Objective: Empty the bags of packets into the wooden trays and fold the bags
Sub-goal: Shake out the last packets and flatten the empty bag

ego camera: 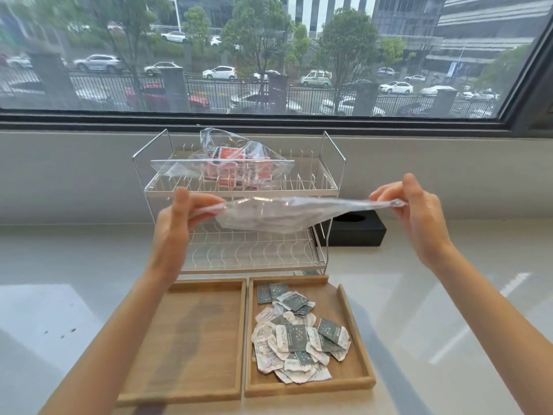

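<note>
Both my forearms reach up from the bottom of the view, and between them I hold the emptied clear bag (278, 214) stretched flat in the air. My left hand (176, 223) pinches one end between thumb and curled fingers; my right hand (419, 217) pinches the other end the same way, fingertips closed on the plastic. The bag hangs slack in the middle and looks empty, so I judge the tipping-out of this one is done and the folding is in hand.

Below my right hand, the right wooden tray (359, 381) holds a loose heap of grey and white packets (299, 339). Below my left hand, touching it side by side, the left wooden tray (182, 393) is bare. Both sit on the pale desk (59, 310).

Beyond my hands stands a two-tier white wire rack (326, 259). On its upper tier, past the stretched bag, lies a second clear bag (227, 157) with red packets (227, 169) inside. A black box (353, 232) sits behind the rack, under my right hand.

Next I should bring my hands together to double the bag over, keeping the edges lined up since thin plastic slips and springs open. Then the red packets would go into the bare tray.
</note>
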A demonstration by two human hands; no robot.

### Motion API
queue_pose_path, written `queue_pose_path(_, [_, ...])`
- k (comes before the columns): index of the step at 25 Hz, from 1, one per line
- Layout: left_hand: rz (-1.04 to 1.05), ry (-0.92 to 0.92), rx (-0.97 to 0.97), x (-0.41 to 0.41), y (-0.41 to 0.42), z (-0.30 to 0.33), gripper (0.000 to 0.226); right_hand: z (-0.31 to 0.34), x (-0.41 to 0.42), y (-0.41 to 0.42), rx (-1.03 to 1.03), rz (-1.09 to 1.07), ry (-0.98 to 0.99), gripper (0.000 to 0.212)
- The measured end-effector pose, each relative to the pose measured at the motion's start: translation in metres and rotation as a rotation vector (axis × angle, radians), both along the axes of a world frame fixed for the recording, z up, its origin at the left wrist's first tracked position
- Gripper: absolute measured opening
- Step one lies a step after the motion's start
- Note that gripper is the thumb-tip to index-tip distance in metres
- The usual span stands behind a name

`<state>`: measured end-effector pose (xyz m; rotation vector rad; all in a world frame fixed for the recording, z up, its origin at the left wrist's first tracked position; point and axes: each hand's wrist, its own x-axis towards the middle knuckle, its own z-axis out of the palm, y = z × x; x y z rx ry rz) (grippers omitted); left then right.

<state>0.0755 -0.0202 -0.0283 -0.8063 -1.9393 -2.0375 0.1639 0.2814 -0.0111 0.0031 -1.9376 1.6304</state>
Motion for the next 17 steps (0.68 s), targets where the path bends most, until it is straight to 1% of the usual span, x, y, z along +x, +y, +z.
queue_pose_path(1, [0.022,-0.046,-0.027,0.002,-0.002,-0.013,0.053,-0.015,0.003,-0.001,-0.015,0.005,-0.024,0.055])
queue_pose_path(3, [0.08,-0.106,-0.098,0.006,-0.006,-0.042,0.041,-0.048,0.011,-0.005,-0.018,-0.003,-0.076,0.056])
queue_pose_path(5, [0.108,-0.193,-0.146,0.012,-0.011,-0.072,0.031,-0.08,0.021,-0.011,0.014,-0.038,-0.18,0.05])
queue_pose_path(8, [0.122,-0.337,-0.248,0.026,-0.019,-0.113,0.033,-0.125,0.033,-0.017,0.036,-0.048,-0.386,0.042])
queue_pose_path(12, [0.071,-0.533,-0.434,0.046,-0.024,-0.152,0.031,-0.169,0.051,-0.027,0.075,-0.013,-0.635,0.03])
queue_pose_path(17, [0.036,-0.683,-0.551,0.057,-0.03,-0.174,0.028,-0.193,0.064,-0.039,0.129,0.077,-0.784,0.018])
